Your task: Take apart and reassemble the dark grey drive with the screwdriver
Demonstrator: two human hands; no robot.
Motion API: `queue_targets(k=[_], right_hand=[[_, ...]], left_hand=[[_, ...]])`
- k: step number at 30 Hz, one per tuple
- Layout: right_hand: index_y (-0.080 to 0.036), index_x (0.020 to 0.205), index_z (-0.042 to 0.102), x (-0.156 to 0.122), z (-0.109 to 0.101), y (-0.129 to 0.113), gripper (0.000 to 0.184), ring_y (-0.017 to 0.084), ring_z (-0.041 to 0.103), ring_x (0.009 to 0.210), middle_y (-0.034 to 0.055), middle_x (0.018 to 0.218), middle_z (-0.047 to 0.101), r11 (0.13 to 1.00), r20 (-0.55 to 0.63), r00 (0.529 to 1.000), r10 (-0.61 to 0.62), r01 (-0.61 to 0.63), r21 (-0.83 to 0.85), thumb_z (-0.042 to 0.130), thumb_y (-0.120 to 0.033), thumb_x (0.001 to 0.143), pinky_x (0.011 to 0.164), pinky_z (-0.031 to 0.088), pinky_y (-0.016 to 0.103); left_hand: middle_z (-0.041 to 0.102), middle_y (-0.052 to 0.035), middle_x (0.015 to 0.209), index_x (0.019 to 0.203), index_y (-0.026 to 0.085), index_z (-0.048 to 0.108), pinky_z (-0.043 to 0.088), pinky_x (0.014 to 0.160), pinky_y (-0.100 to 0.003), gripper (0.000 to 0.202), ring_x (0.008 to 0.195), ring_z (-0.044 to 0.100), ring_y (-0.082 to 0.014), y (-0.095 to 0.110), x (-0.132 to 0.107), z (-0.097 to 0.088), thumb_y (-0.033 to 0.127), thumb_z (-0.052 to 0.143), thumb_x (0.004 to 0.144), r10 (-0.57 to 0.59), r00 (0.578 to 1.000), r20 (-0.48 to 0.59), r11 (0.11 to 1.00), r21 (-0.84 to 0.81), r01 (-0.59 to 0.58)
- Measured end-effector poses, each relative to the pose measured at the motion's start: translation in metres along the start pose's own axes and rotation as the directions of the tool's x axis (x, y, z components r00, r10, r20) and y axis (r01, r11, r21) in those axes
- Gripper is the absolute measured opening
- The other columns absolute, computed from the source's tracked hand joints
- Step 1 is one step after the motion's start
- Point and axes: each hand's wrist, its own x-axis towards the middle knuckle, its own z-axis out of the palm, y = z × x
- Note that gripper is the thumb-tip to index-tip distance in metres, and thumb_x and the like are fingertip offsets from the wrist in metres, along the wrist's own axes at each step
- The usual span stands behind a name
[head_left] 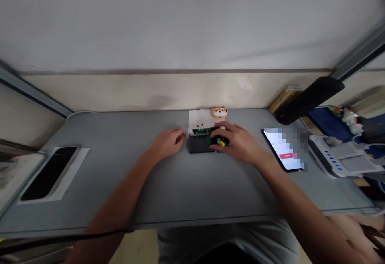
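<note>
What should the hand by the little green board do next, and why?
Probably the left hand should move over and steady the green circuit board. It sits on a black case, and the left hand lies just beside it, while the right hand grips a black-and-yellow tool at the board's right end.

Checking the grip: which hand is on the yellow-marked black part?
The right hand, curled over the yellow-marked black part; the left hand lies apart, beside the green circuit board.

The right hand (234,142) hides most of the yellow-banded black tool (221,143).
</note>
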Motion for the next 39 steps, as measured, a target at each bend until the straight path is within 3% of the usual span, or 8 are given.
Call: queue_targets(k=[2,7,12,24,31,39], right_hand=[[-0.023,0.11,0.071,0.011,0.006,0.006,0.023,0.024,0.071,0.099,0.0091,0.123,0.069,1.0,0.08,0.997,0.0,-0.002,0.026,0.073,-0.033,0.089,0.088,0.055,0.039],[-0.024,0.114,0.07,0.005,0.017,0.012,0.026,0.024,0.072,0.101,0.0093,0.127,0.069,0.992,0.08,0.996,0.047,-0.056,0.116,0.072,-0.033,0.09,0.09,0.056,0.04],[-0.026,0.116,0.07,-0.004,0.014,0.013,0.027,0.025,0.073,0.101,0.0079,0.129,0.068,0.985,0.118,0.989,0.088,-0.104,0.141,0.073,-0.032,0.089,0.088,0.058,0.042],[-0.025,0.116,0.071,-0.003,0.03,0.007,0.026,0.024,0.073,0.099,0.0082,0.122,0.071,0.995,0.056,0.998,-0.01,0.005,0.095,0.072,-0.034,0.091,0.085,0.059,0.04],[-0.027,0.113,0.071,-0.002,0.033,0.007,0.025,0.022,0.072,0.103,0.0075,0.131,0.069,0.992,0.004,1.0,0.021,-0.021,0.125,0.074,-0.034,0.089,0.089,0.058,0.038],[-0.024,0.107,0.073,-0.001,0.032,0.004,0.023,0.025,0.072,0.101,0.0083,0.123,0.073,0.997,0.091,0.995,0.038,-0.044,0.066,0.077,-0.033,0.087,0.089,0.056,0.041]], left_hand=[[0.075,-0.005,0.087,0.098,0.022,0.071,0.053,0.074,-0.031,0.025,0.077,0.068,-0.0206,0.002,-0.001,0.001,0.02,0.047,0.093,0.037,0.999,0.021,0.999,0.008,-0.037],[0.076,-0.0059,0.09,0.096,0.022,0.072,0.054,0.078,-0.033,0.026,0.083,0.07,-0.0217,0.002,0.0,0.006,0.021,0.046,0.095,0.08,0.997,-0.009,0.996,0.03,-0.08],[0.077,-0.0061,0.097,0.102,0.023,0.073,0.055,0.082,-0.036,0.027,0.088,0.071,-0.0232,-0.004,0.001,0.007,0.023,0.046,0.097,0.09,0.996,-0.01,0.995,0.036,-0.09],[0.075,-0.0077,0.093,0.102,0.021,0.073,0.055,0.087,-0.037,0.029,0.087,0.071,-0.0226,-0.004,-0.001,0.01,0.026,0.044,0.101,0.203,0.978,-0.05,0.977,0.069,-0.2],[0.076,-0.0075,0.097,0.107,0.021,0.072,0.056,0.088,-0.037,0.03,0.089,0.072,-0.0225,-0.003,-0.001,0.013,0.028,0.043,0.101,0.186,0.982,-0.041,0.983,0.019,-0.185],[0.077,-0.0056,0.094,0.102,0.023,0.073,0.057,0.086,-0.037,0.031,0.087,0.073,-0.0226,-0.003,0.0,0.013,0.03,0.042,0.1,0.139,0.988,-0.071,0.989,-0.038,-0.141]])
